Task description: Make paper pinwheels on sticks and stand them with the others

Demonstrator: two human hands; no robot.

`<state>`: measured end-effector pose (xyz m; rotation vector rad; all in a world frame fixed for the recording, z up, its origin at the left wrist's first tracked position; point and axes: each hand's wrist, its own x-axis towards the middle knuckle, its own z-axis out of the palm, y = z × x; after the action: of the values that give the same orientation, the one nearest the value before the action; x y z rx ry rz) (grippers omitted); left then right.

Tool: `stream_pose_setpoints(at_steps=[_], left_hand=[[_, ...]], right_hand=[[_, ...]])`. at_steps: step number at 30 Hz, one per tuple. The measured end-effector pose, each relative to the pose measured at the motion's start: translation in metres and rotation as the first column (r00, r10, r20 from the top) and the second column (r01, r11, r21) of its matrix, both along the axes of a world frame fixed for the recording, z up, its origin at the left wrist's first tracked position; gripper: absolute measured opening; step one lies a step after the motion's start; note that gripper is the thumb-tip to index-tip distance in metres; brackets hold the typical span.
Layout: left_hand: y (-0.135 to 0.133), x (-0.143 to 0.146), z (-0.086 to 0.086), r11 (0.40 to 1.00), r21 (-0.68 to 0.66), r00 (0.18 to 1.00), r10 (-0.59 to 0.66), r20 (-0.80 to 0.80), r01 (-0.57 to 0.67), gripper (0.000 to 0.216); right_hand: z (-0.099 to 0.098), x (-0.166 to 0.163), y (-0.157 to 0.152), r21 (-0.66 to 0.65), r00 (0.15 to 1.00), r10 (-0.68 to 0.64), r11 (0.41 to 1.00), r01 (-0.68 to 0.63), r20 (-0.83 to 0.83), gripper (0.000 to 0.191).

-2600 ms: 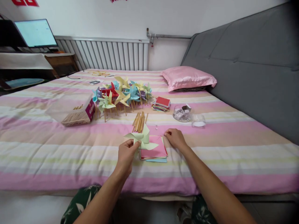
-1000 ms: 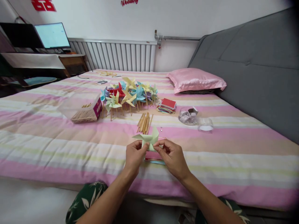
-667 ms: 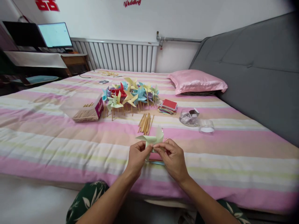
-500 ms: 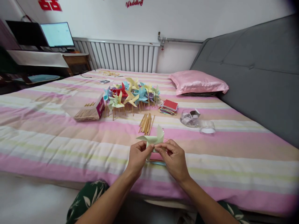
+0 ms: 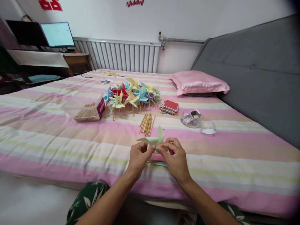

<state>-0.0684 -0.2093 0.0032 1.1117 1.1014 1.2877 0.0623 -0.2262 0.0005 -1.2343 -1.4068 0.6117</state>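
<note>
Above the near edge of the bed, my left hand [image 5: 140, 157] is closed on a pale green paper pinwheel [image 5: 153, 140], its blades pointing up and to the left. My right hand [image 5: 174, 156] is closed in a pinch at the pinwheel's centre. A tiny shiny piece, too small to name, shows between the thumb tips. Beneath both hands lies a stack of coloured paper [image 5: 158, 157], pink and red on top with light blue below, partly hidden by my fingers. Just beyond, several thin wooden sticks [image 5: 146, 124] lie in a bunch.
Several finished pinwheels [image 5: 132, 93] stand grouped further back. Left of them is a clear box [image 5: 87, 114] with sticks. To the right are stacked coloured squares [image 5: 170, 106], a clear round container [image 5: 191, 118] and a tape roll [image 5: 208, 128]. A pink pillow [image 5: 199, 82] lies by the grey headboard [image 5: 253, 62].
My right hand has shifted slightly right and its fingertips have drawn a little apart from the left thumb, showing a tiny shiny piece between them. The left hand stays on the pinwheel.
</note>
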Motion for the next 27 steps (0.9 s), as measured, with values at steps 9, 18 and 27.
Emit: stream_pose_setpoints(at_steps=[9,18,27], left_hand=[[-0.0009,-0.0006,0.0007,0.999,0.016,0.999,-0.034,0.008,0.034,0.024],[-0.0019,-0.0013,0.004,0.999,0.028,1.0,-0.015,0.01,0.015,0.028],[-0.0028,-0.0008,0.0055,0.999,0.005,0.998,-0.037,0.046,0.037,0.021]], right_hand=[[0.002,0.0023,-0.0002,-0.023,0.997,-0.001,1.0,0.003,0.078,0.013],[-0.0004,0.001,0.0012,-0.002,0.999,0.043,0.999,-0.043,-0.004,0.014],[-0.0025,-0.0067,0.0005,-0.081,0.927,0.138,0.981,-0.177,-0.35,0.06]])
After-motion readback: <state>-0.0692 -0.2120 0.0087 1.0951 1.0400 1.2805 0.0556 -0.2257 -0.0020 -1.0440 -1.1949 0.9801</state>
